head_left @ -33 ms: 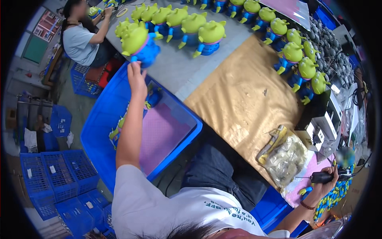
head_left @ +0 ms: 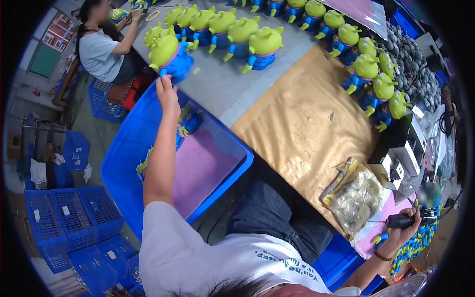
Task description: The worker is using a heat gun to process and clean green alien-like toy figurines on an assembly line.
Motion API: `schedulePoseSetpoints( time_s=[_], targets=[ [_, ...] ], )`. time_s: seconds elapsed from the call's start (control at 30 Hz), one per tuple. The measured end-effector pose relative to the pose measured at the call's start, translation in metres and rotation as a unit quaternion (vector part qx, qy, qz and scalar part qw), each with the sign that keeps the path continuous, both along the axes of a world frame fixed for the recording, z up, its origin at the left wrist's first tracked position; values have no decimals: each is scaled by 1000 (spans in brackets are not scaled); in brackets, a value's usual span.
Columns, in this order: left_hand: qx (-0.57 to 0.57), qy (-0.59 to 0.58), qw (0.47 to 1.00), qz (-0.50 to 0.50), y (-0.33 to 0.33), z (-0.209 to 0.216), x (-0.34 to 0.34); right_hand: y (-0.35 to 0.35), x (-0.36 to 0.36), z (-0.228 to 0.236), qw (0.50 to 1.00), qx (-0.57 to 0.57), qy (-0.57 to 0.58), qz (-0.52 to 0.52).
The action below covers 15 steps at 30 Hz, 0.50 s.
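Observation:
My left hand (head_left: 168, 96) is stretched over the far end of a blue bin, its fingers closed on the lower part of a toy figure (head_left: 177, 65) with a green head and blue body. That figure is tilted beside a row of similar toy figures (head_left: 241, 30) on the table. My right hand (head_left: 411, 223), at the lower right, grips a black electric screwdriver (head_left: 399, 221), whose thin bit points left. A small blue and green toy part (head_left: 380, 238) lies just below the bit. Inside the bin, more figures (head_left: 190, 120) are partly hidden by my left arm.
The blue bin (head_left: 247, 159) with a pink sheet stands left of the table. Toy figures (head_left: 365, 67) line the right side, near piled grey parts (head_left: 410, 59). A clear plastic bag (head_left: 355, 200) lies near me. Another person (head_left: 101, 49) sits far left; blue crates (head_left: 74, 218) stand below.
My left hand and the held figure have shifted slightly left and nearer. The right hand keeps its place with the screwdriver.

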<state>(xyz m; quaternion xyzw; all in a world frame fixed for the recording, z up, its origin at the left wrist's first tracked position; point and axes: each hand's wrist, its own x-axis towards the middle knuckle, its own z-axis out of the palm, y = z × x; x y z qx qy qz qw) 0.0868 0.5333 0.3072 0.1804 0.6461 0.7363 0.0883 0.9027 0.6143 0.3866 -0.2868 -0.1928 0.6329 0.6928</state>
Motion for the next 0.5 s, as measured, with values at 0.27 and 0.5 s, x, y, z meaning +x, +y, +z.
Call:
schedulePoseSetpoints(
  time_s=[0.27, 0.5],
  targets=[
    [-220, 230, 947, 33, 57, -50, -111, 7, -24, 5, 999, -38, -35, -1],
    [-125, 240, 963, 18, 43, -61, -103, 5, -48, 15, 993, -72, -92, -19]
  ],
)
